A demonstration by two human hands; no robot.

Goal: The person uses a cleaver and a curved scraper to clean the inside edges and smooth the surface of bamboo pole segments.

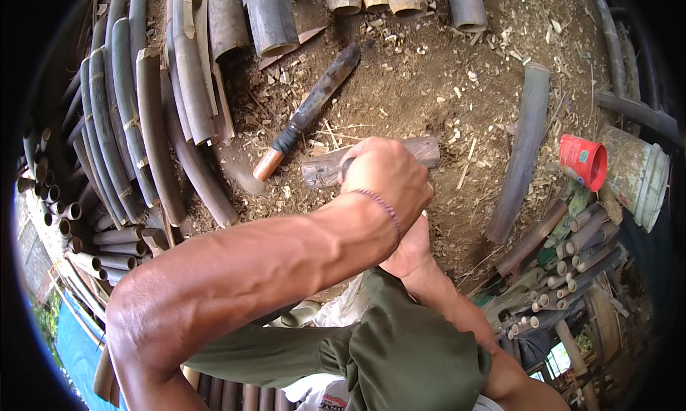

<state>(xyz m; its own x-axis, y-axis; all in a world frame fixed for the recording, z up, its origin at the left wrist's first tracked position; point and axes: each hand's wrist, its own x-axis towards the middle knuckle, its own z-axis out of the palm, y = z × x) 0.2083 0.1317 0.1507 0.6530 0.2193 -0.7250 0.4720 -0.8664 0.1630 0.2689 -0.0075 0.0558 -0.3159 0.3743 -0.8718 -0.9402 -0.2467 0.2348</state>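
My left hand is closed in a fist, a braided cord around its wrist. A dark rounded end pokes out of the fist; the rest of what it grips is hidden. Just behind and under this hand, a short weathered wood block lies on the dirt. My right hand is below the left wrist, over my lap; its palm side shows, but its fingers are mostly hidden. Beyond the left forearm lies a large knife with a dark blade, black wrapping and a brown wooden handle.
Long split and whole bamboo lengths lie at the left, with more bamboo tubes along the far side. One bamboo piece lies right, near a red cup and a dirty white bucket. Wood chips litter the dirt ground.
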